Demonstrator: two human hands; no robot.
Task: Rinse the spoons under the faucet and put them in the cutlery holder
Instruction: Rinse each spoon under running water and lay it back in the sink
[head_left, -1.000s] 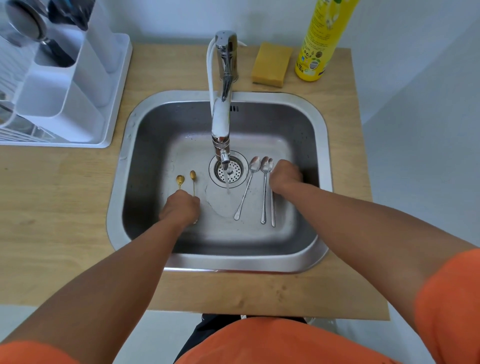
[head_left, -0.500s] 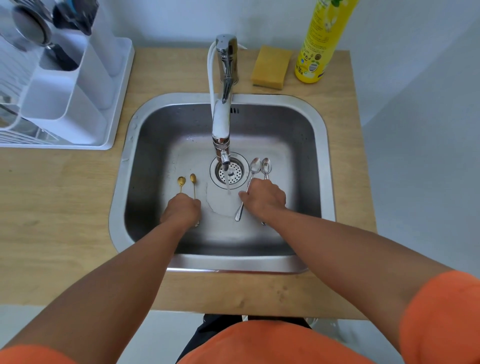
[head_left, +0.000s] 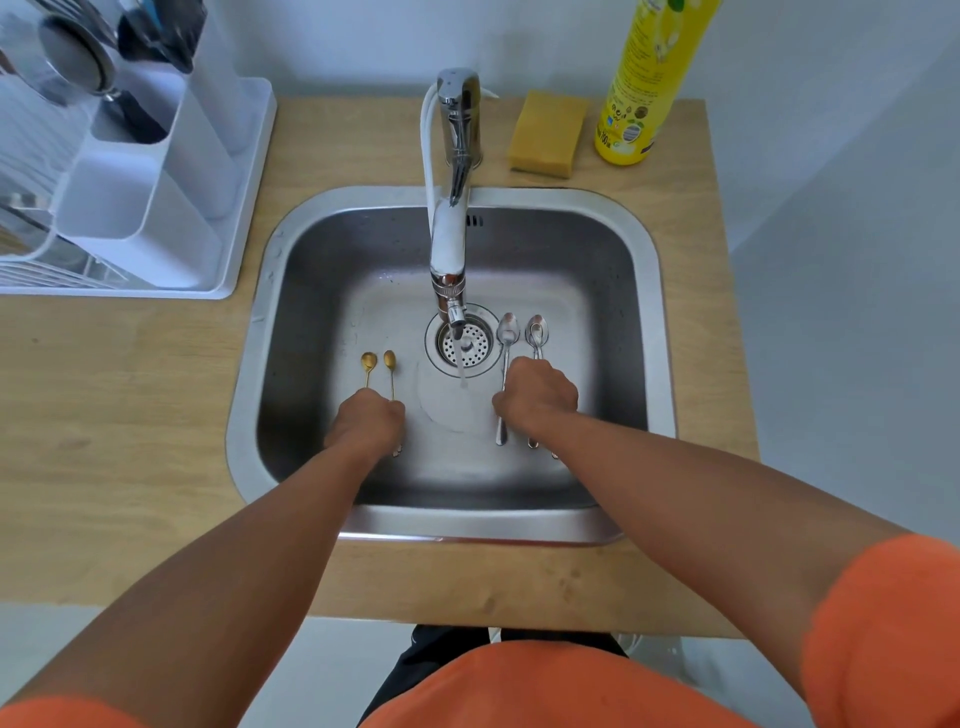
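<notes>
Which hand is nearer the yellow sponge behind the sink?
Right. The right hand lies over the silver spoons on the sponge's side of the faucet; the left hand covers the gold spoons across the water stream, farther away.

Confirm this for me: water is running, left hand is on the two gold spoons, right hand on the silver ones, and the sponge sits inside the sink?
Not quite: the head view shows the sponge on the counter behind the sink, beside the faucet. The rest holds.
</notes>
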